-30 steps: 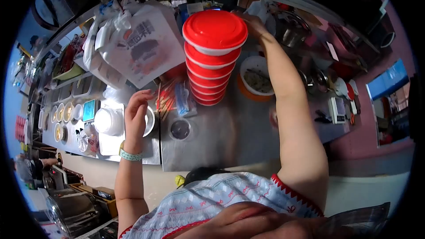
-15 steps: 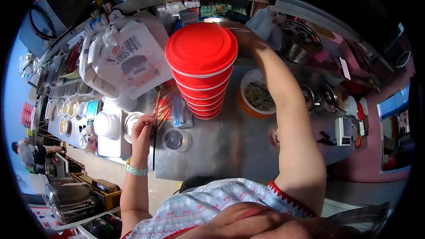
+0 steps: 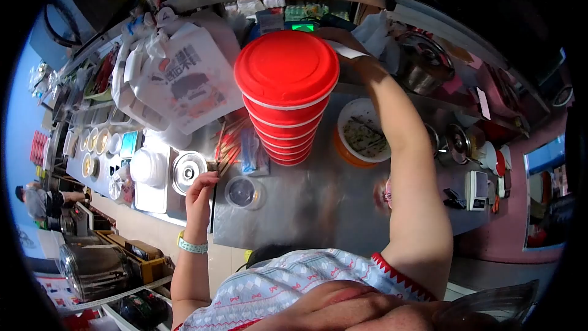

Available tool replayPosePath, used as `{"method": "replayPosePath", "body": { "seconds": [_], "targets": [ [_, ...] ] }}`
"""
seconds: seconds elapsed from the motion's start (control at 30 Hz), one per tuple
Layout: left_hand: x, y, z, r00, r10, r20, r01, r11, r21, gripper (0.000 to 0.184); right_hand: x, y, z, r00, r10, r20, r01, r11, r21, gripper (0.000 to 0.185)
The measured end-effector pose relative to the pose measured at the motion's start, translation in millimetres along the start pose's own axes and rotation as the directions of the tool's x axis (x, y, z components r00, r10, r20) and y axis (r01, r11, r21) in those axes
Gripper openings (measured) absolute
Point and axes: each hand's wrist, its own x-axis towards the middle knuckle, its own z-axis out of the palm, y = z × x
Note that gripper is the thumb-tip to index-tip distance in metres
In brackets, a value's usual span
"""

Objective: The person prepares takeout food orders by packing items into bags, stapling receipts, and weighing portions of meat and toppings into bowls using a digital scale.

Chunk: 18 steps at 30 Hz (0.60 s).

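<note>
Two bare hands show in my head view. The left hand (image 3: 199, 191) hangs over the near edge of the worktop (image 3: 300, 214), fingers loosely bent, nothing visible in it. The right hand (image 3: 340, 35) reaches to the far side, shaded and partly hidden behind a tall stack of red-lidded tubs (image 3: 286, 67); I cannot tell whether its fingers are spread or pinching. A white slip (image 3: 349, 51) lies against that hand and wrist. It shows much more plainly than a second ago, and a small screen (image 3: 302, 27) beyond the stack now glows green, so I judge the work is happening at that far side.

The stack stands upright mid-worktop, between the two arms. Just left of its base are a blue packet (image 3: 248, 152) and red-marked sticks (image 3: 228, 153); nearer me is a clear cup (image 3: 241, 192). Right of the stack, beside the forearm, sits an orange-and-white bowl (image 3: 351, 155) of chopped food. Farther left, a printed bag (image 3: 190, 83) hangs above white containers (image 3: 147, 167).
</note>
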Motion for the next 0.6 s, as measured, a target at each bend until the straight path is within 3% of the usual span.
{"method": "replayPosePath", "body": {
  "seconds": [0.13,0.2,0.23,0.27,0.3,0.33,0.37,0.4,0.43,0.47,0.5,0.53,0.57,0.6],
  "targets": [
    [-1.3,11.7,13.8,1.000,0.024,-0.014,-0.025,0.999,-0.037,0.020,-3.3,10.6,-0.8,0.993,-0.116,0.021,0.113,0.988,0.106,0.028],
    [-7.8,31.9,27.6,0.985,0.171,-0.023,-0.166,0.975,0.147,0.022,-16.3,-2.2,-0.2,0.957,0.227,-0.178,-0.197,0.965,0.171,0.030],
    [-10.3,43.5,36.4,0.976,0.217,0.018,-0.216,0.958,0.191,0.027,-28.8,-4.5,-6.5,0.941,0.225,-0.254,-0.183,0.967,0.177,0.032],
    [-10.7,51.3,41.5,0.954,0.283,0.093,-0.298,0.913,0.277,0.021,-39.1,-7.3,-11.7,0.877,0.266,-0.400,-0.280,0.960,0.023,0.032],
    [-9.3,61.1,47.4,0.918,0.353,0.181,-0.395,0.848,0.353,0.024,-55.1,68.2,-17.8,0.899,0.183,-0.397,-0.191,0.981,0.021,0.030],
    [-7.6,72.2,54.6,0.872,0.407,0.271,-0.487,0.768,0.416,0.029,-85.9,-26.0,-16.6,0.778,0.356,-0.518,-0.246,0.931,0.270,0.028],
    [-5.1,85.0,67.8,0.834,0.458,0.307,-0.550,0.722,0.419,0.034,-112.6,-81.1,-15.5,0.816,0.149,-0.559,-0.096,0.988,0.123,0.024],
    [-2.9,97.8,85.0,0.794,0.503,0.341,-0.608,0.673,0.421,0.040,-141.9,-78.0,-9.2,0.911,0.009,-0.412,0.121,0.950,0.288,0.016],
    [-2.7,109.5,107.5,0.794,0.539,0.280,-0.607,0.701,0.375,0.046,-151.7,-123.8,3.0,0.918,-0.201,-0.341,0.270,0.948,0.168,0.010],
    [-1.2,117.0,126.1,0.794,0.567,0.218,-0.607,0.724,0.328,0.053,-160.0,-163.2,16.6,0.929,-0.308,-0.203,0.301,0.951,-0.065,0.011],
    [3.3,119.1,137.6,0.763,0.563,0.316,-0.642,0.719,0.268,0.055,-168.0,-202.5,30.0,0.912,-0.405,-0.059,0.375,0.884,-0.279,0.013],
    [8.8,120.9,142.9,0.718,0.561,0.413,-0.673,0.711,0.204,0.058,-174.1,-233.1,43.5,0.954,-0.299,-0.036,0.281,0.926,-0.253,0.013],
    [14.9,117.1,142.3,0.611,0.566,0.554,-0.749,0.640,0.172,0.048,-177.2,-252.5,46.3,0.978,-0.180,0.107,0.197,0.963,-0.181,0.018],
    [14.6,106.3,141.9,0.613,0.567,0.549,-0.748,0.641,0.173,0.048,-176.2,-257.4,47.2,0.949,-0.190,0.250,0.215,0.974,-0.077,0.022]
  ]
}}
